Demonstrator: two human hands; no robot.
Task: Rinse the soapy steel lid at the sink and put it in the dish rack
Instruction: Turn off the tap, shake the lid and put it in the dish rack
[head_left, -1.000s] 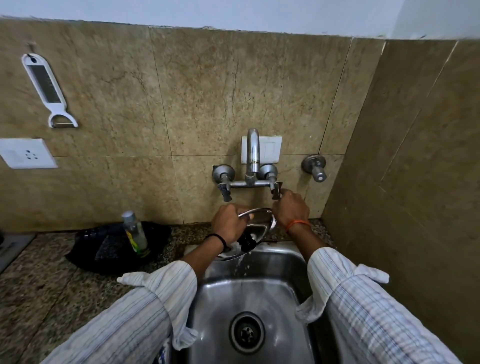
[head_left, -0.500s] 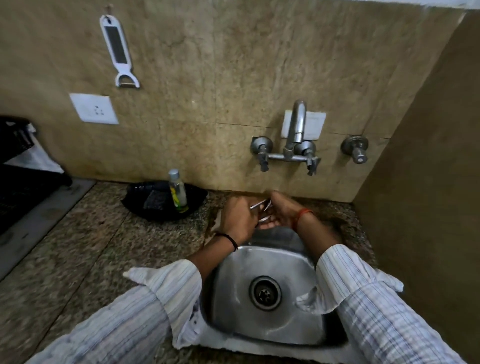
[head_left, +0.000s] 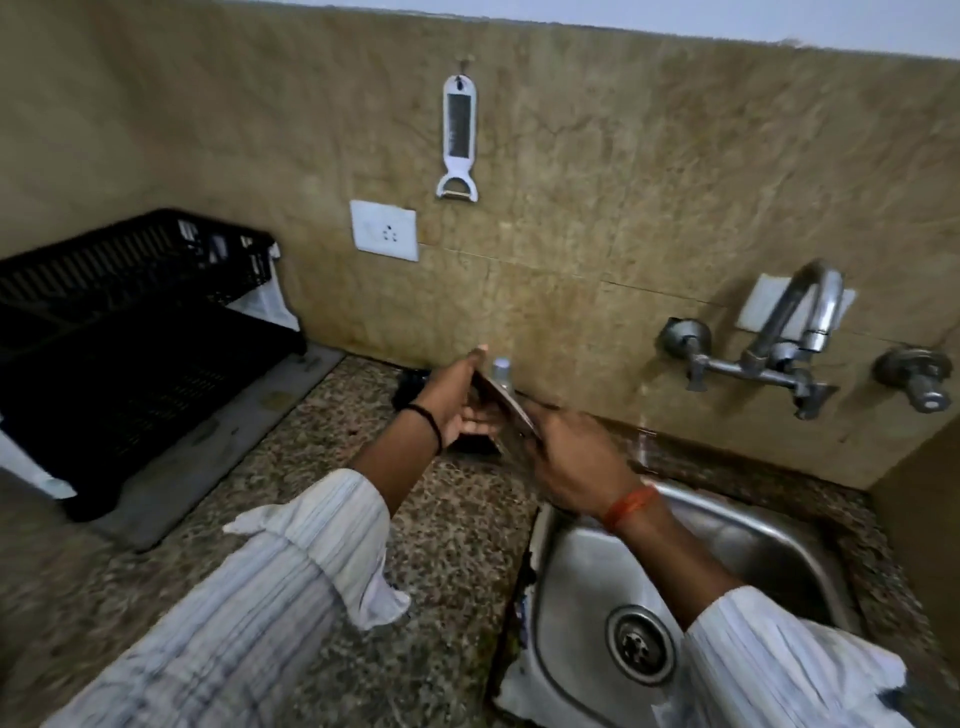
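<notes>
You face a brown stone-tiled wall (head_left: 597, 171) above a speckled granite counter (head_left: 457, 525). A white socket plate (head_left: 383, 230) and hanging peeler (head_left: 457, 137) catch dim light.

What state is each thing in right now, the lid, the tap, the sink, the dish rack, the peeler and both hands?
Round steel lid: held tilted over the counter, between both hands.
Left hand: gripping the lid.
Right hand: gripping the lid.
Chrome wall tap: no clear stream visible.
Steel sink: nothing in the bowl.
Black plastic dish rack: on the counter, contents unclear.
White peeler: hanging from a wall hook.
</notes>
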